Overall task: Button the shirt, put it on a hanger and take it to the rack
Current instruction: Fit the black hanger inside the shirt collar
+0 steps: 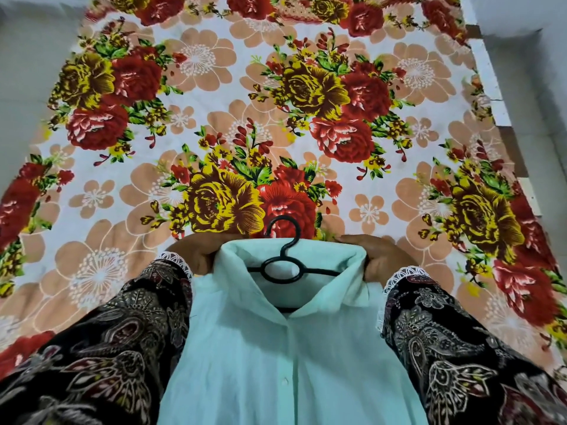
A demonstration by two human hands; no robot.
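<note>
A pale mint shirt (276,357) hangs in front of me at the bottom centre, its placket closed with a button showing low down. A black plastic hanger (280,265) sits inside the collar, its hook sticking up above it. My left hand (196,253) grips the shirt's left shoulder by the collar. My right hand (376,256) grips the right shoulder in the same way. Both hands hold the shirt up above the bed, and the fabric hides most of their fingers.
A bed with a floral sheet (276,118) in red, yellow and peach fills the view ahead. A grey floor (27,87) lies to the left. Along the bed's right side run a pale ledge (491,87) and a light wall.
</note>
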